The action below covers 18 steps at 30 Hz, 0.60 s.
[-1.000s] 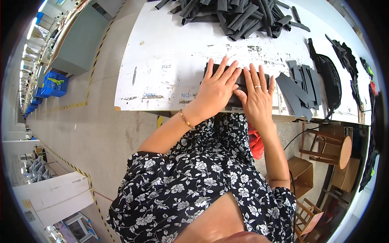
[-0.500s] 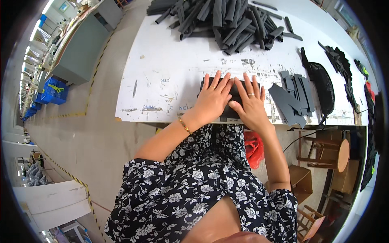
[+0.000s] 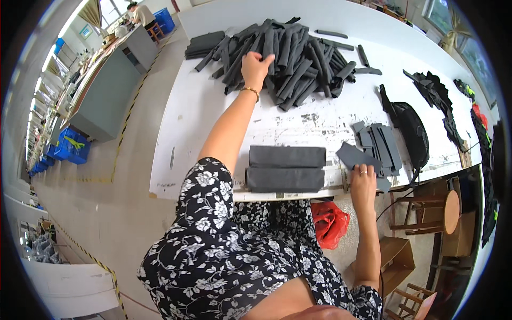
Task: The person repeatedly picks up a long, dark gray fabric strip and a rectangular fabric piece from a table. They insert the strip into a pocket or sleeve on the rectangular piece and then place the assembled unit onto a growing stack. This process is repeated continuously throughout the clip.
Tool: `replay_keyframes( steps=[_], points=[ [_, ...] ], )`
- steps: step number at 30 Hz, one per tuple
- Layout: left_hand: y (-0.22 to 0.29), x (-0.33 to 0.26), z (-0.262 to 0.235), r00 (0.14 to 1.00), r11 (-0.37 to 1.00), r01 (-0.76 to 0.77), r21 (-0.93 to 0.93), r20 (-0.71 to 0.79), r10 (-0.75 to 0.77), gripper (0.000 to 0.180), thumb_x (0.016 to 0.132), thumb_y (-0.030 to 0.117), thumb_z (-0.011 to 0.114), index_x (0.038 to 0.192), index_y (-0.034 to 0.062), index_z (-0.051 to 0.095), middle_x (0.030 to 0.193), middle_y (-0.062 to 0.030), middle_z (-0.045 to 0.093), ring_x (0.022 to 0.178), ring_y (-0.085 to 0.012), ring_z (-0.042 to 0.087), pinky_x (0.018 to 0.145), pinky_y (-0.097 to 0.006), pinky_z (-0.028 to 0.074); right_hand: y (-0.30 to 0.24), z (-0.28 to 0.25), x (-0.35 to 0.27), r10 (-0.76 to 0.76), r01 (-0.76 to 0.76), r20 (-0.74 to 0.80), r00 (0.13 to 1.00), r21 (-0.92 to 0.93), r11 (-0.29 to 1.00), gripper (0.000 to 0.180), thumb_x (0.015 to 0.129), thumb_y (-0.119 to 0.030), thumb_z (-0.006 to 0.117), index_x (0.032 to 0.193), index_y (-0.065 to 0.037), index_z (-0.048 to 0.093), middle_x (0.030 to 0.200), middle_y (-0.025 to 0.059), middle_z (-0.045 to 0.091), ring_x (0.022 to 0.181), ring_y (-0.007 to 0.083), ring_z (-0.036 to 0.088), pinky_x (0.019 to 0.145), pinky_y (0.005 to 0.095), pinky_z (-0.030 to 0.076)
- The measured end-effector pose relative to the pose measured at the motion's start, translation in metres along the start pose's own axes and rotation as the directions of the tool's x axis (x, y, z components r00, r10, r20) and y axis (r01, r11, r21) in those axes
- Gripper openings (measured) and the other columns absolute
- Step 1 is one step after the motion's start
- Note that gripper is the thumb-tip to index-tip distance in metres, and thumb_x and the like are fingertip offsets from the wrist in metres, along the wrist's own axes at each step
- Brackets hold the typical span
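Note:
My left hand [image 3: 256, 68] reaches far over the table into a heap of rolled dark grey strips [image 3: 290, 45]. Its fingers and thumb are closed round one of the strips. At the right front, my right hand [image 3: 364, 186] has its fingers closed at the near edge of a flat dark grey panel [image 3: 354, 156]; the fingertips are partly hidden. More cut panels [image 3: 385, 146] lie loosely stacked beside it. Between my arms, a dark grey folded piece [image 3: 288, 180] lies flat near the front edge, showing two long bands with a seam-like line between them.
The white, scuffed table [image 3: 197, 120] has a raised back panel. A black pouch with a strap [image 3: 410, 130] and dark scraps [image 3: 440, 101] lie right. Below are a red plastic bag [image 3: 329, 224], a wooden stool [image 3: 451, 212] and a cardboard box [image 3: 392, 261]. A person sits at the far left.
Both hands have lifted off the dark folded piece, uncovering it. My left hand went forward to the heap; my right moved right to the flat panels. The view has shifted.

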State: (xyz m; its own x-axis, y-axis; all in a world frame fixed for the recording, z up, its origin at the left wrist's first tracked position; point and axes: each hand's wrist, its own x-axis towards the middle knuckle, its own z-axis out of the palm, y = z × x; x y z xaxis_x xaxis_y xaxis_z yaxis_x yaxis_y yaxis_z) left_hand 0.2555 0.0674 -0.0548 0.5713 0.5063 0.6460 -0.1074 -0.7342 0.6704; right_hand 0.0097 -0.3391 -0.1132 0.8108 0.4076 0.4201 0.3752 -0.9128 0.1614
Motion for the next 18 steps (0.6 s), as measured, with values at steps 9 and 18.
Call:
replay_keyframes(
  steps=[9, 18],
  points=[
    [0.038, -0.024, -0.068, 0.743, 0.421, 0.667, -0.615, 0.592, -0.311, 0.022, 0.093, 0.018, 0.065, 0.100, -0.0030, 0.062, 0.088, -0.0143, 0.069, 0.079, -0.0247, 0.070, 0.067, -0.032, 0.058, 0.018, -0.065, 0.041, 0.412, -0.197, -0.182, 0.893, 0.665, 0.721, 0.029, 0.090, 0.009, 0.049, 0.115, -0.002, 0.059, 0.105, 0.0122, 0.061, 0.093, 0.0254, 0.061, 0.082, 0.0349, 0.050],
    [0.092, -0.102, -0.160, 0.693, 0.045, 0.697, -0.716, 0.656, -0.300, 0.032, 0.098, 0.020, 0.059, 0.110, -0.0098, 0.060, 0.103, -0.0201, 0.068, 0.091, -0.0296, 0.069, 0.079, -0.038, 0.061, -0.090, -0.106, 0.105, 0.078, 0.136, -0.200, 0.977, 0.858, 0.495, 0.028, 0.085, -0.007, 0.072, 0.099, -0.002, 0.048, 0.096, 0.0146, 0.050, 0.081, 0.0265, 0.051, 0.073, 0.0339, 0.044]
  ],
)
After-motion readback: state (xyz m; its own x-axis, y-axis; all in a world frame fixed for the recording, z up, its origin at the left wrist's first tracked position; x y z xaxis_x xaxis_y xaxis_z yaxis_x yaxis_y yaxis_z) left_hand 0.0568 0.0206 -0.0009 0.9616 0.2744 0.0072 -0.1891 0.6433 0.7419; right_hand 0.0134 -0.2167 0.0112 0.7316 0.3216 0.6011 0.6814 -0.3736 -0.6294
